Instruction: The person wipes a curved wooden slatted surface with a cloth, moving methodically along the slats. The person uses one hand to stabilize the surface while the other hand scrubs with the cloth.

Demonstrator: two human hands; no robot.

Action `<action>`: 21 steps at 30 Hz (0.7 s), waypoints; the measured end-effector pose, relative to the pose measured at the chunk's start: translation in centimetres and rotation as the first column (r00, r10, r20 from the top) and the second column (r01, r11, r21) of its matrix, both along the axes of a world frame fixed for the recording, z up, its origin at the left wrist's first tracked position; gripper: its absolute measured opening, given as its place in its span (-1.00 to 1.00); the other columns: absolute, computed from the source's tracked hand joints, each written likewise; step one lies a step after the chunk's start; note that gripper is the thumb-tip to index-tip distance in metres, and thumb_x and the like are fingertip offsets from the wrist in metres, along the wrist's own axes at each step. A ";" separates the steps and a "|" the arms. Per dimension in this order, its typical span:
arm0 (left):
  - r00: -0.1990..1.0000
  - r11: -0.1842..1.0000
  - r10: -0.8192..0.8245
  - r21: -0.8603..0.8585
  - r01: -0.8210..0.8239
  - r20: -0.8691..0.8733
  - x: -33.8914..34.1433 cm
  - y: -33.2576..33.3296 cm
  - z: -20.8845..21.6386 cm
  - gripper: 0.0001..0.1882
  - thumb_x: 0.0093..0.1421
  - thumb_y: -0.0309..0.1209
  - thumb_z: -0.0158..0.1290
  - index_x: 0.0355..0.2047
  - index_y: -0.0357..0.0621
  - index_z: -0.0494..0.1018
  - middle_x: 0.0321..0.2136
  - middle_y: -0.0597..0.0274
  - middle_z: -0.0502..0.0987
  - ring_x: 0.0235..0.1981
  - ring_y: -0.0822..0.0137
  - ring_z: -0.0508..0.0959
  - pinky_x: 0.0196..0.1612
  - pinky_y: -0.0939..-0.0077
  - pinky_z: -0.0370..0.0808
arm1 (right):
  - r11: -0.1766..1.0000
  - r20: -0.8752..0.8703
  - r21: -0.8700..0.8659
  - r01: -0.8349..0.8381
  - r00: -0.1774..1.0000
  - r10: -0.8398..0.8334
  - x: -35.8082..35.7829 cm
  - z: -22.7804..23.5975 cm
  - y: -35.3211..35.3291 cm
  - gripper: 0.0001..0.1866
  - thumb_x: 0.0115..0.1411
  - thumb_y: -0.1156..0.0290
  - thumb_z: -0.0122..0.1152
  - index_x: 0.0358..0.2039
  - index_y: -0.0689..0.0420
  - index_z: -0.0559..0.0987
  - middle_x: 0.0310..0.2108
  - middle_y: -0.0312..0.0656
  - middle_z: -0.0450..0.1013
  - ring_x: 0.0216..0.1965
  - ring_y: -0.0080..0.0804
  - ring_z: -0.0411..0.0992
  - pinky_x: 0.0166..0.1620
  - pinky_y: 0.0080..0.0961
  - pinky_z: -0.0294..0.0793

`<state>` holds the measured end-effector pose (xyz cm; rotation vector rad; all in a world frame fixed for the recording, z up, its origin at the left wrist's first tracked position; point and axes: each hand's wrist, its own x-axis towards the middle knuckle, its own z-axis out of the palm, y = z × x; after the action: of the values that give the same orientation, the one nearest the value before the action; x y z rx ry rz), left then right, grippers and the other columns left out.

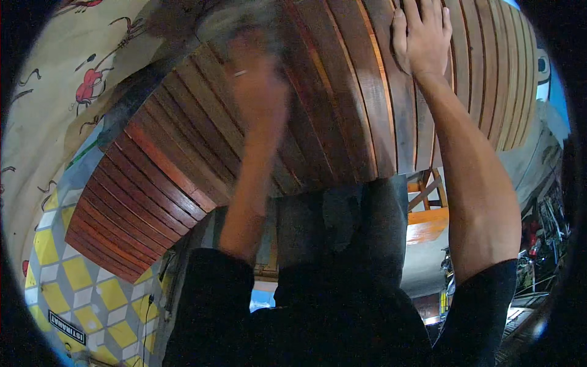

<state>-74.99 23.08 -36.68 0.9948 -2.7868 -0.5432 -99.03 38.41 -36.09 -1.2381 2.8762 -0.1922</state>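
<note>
A long run of brown and reddish wooden slats [351, 131] with narrow gaps stretches across the view in front of me. My right hand [423, 40] lies flat on the slats toward the far right, fingers extended and holding nothing. Over the slats left of centre is my left hand [260, 88], smeared by motion, with a pale ring-like band on one finger. A grey blur shows at the far side of that hand; I cannot make out what it is or whether the hand grips it. Slats at the left end look redder and glossier than those at the right.
A pale wall [36, 128] with painted red and black figures rises at the left. Below it is a yellow, white and grey diamond pattern [79, 272] with a thin black cable [147, 318]. Orange-brown wooden furniture [428, 225] stands under the slats; cluttered metal items [547, 229] lie at right.
</note>
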 end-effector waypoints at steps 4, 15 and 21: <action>0.983 0.940 0.114 -0.336 -0.061 0.141 8.9 -7.1 0.1 -0.45 0.05 -0.64 -0.04 0.12 -0.37 0.34 0.23 -0.18 0.30 0.25 -0.17 0.28 0.31 0.04 0.18 | 1.000 -0.025 -0.018 -0.013 1.000 0.013 0.1 -0.5 -0.2 -0.41 0.30 0.29 -0.13 0.33 0.15 0.17 0.36 0.08 0.03 0.40 0.01 -0.07 0.40 -0.03 -0.16; 0.886 0.940 -0.283 -0.289 0.181 -0.366 -8.6 7.0 -3.4 -0.54 0.16 -0.59 -0.06 0.12 -0.25 0.41 0.10 -0.13 0.44 0.13 -0.06 0.44 0.21 0.13 0.32 | 0.996 -0.113 -0.065 -0.064 0.992 0.057 -0.6 -1.7 -0.1 -0.42 0.34 0.29 -0.13 0.35 0.09 0.16 0.37 0.00 0.04 0.40 -0.08 -0.05 0.40 -0.08 -0.13; 0.963 0.975 -0.176 0.096 0.198 -0.202 -4.5 7.2 0.5 -0.28 -0.03 -0.64 -0.04 0.23 -0.06 0.32 0.21 -0.07 0.35 0.19 -0.05 0.39 0.26 0.04 0.28 | 0.995 -0.121 -0.085 -0.042 0.992 0.032 0.1 -1.3 0.4 -0.47 0.35 0.29 -0.13 0.33 0.06 0.23 0.36 -0.02 0.08 0.39 -0.08 -0.01 0.40 -0.09 -0.11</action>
<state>-79.53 30.31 -36.22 0.6586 -2.7148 -0.7890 -98.96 38.76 -37.44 -1.3614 2.9721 -0.2554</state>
